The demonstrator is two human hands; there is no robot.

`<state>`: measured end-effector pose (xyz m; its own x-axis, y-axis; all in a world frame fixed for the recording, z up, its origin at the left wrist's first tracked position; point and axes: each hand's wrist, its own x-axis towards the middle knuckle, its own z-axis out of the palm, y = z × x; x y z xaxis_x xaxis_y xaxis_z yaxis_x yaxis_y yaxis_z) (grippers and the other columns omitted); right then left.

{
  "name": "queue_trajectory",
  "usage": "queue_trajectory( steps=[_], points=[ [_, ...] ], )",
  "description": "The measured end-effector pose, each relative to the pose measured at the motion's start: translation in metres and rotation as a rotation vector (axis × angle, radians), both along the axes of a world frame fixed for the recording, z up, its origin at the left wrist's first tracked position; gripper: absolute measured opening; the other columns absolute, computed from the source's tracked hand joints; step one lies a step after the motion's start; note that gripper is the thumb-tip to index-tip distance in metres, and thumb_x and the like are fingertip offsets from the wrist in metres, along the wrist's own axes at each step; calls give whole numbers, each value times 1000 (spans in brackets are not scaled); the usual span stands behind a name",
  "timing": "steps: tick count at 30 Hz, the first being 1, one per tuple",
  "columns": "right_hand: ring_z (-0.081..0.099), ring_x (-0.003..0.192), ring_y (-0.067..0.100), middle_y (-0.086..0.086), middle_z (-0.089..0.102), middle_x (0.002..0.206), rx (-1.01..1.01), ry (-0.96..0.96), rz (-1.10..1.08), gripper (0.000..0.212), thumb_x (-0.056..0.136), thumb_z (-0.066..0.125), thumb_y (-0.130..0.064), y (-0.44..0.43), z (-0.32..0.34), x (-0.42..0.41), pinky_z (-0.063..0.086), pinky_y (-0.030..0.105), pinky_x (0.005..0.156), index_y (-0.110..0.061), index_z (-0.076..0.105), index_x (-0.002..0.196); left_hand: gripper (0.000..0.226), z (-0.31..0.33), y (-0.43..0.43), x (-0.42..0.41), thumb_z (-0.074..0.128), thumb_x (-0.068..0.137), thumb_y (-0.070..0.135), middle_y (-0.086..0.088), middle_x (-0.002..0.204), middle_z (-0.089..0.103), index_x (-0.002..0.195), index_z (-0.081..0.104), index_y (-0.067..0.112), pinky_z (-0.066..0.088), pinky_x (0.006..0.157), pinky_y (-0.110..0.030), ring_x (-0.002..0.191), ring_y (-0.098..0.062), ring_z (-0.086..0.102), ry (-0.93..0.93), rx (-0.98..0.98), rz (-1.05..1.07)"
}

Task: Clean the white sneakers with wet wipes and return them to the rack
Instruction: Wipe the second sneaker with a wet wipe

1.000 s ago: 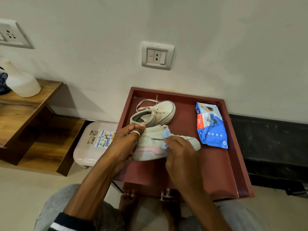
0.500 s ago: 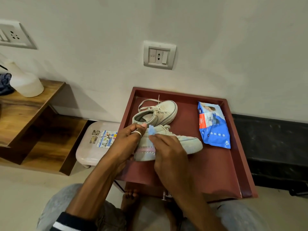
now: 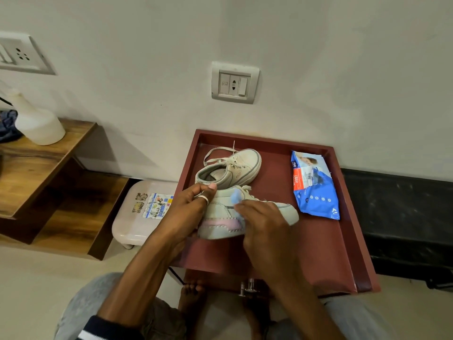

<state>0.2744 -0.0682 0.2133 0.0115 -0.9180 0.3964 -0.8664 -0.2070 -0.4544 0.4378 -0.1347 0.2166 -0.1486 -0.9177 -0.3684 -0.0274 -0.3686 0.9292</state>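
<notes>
Two white sneakers lie on a dark red tray table (image 3: 326, 246). The near sneaker (image 3: 220, 217), with a pink patch on its side, is gripped at the heel by my left hand (image 3: 186, 207), thumb on the collar. My right hand (image 3: 264, 224) pinches a small light-blue wet wipe (image 3: 236, 198) and holds it against the sneaker's side near the laces. The far sneaker (image 3: 232, 168) rests behind, laces loose, untouched. A blue wet-wipes pack (image 3: 315, 185) lies flat on the tray's right side.
A white stool (image 3: 137, 214) with a sticker stands left of the tray. A wooden shelf unit (image 3: 36, 168) at far left carries a white spray bottle (image 3: 36, 121). The wall with a switch plate (image 3: 234, 82) is right behind the tray. My knees and bare foot are below.
My right hand with the wipe slid left along the near sneaker's side, then back right a little toward the laces. My left hand kept its grip on the heel.
</notes>
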Motion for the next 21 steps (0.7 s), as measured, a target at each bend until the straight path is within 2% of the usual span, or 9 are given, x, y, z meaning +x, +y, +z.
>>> queue_trajectory(
  steps=[2,4,6,8,10,12,15,18,21],
  points=[
    [66,85,22,3,73,95,50,-16,-94,34,71,75,6,-4,-6,-32,58,40,76,-11,74,101,28,-1,0,0,59,98,49,-6,108,77,105,73,26,55,88,-59,101,-36,72,12,11,-9],
    [67,76,21,5,74,88,46,-67,-157,21,77,72,0,-6,-9,-48,60,42,67,-9,75,96,26,3,0,-2,59,99,45,-5,108,77,106,74,25,54,92,-63,103,-31,73,15,14,-13],
    [68,79,21,5,74,91,0,-50,-158,21,79,70,0,-4,-6,-30,58,38,74,-9,75,97,26,5,0,-4,59,99,45,-4,105,78,104,74,25,56,90,-61,100,-29,75,1,3,-7],
    [66,93,19,4,72,102,-27,-33,-81,29,80,67,3,0,-1,2,54,32,85,-9,73,106,26,4,0,-4,59,99,44,-6,105,78,103,74,23,56,90,-62,100,-30,74,-4,-11,-4],
    [62,101,18,4,70,110,-38,-8,12,34,82,60,1,4,1,21,50,27,90,-9,71,113,27,3,1,-2,59,100,42,-11,109,76,106,74,20,54,93,-64,104,-34,72,14,-28,-12],
    [61,101,20,3,70,109,-41,23,28,37,78,62,3,1,-2,13,52,29,86,-9,72,112,28,3,1,1,59,100,41,-13,111,75,108,73,18,51,95,-66,107,-37,71,27,-35,-24],
    [65,89,24,3,73,96,47,53,-110,42,67,75,12,-3,-10,-27,57,34,72,-10,74,103,27,4,1,1,58,101,38,-10,113,76,111,73,18,52,98,-63,108,-32,72,37,-33,-48],
    [66,73,23,4,73,83,93,-18,-195,29,70,80,7,-3,-12,-45,59,41,60,-9,75,93,24,6,1,-1,58,102,35,-7,112,76,107,73,18,54,98,-56,106,-28,73,20,-57,-75],
    [67,82,20,4,73,93,19,-46,-138,24,80,71,2,-2,-4,-16,58,34,74,-9,74,100,24,9,2,-3,57,102,36,-8,109,77,103,73,18,56,96,-52,105,-30,73,-6,-75,-86]
  ],
)
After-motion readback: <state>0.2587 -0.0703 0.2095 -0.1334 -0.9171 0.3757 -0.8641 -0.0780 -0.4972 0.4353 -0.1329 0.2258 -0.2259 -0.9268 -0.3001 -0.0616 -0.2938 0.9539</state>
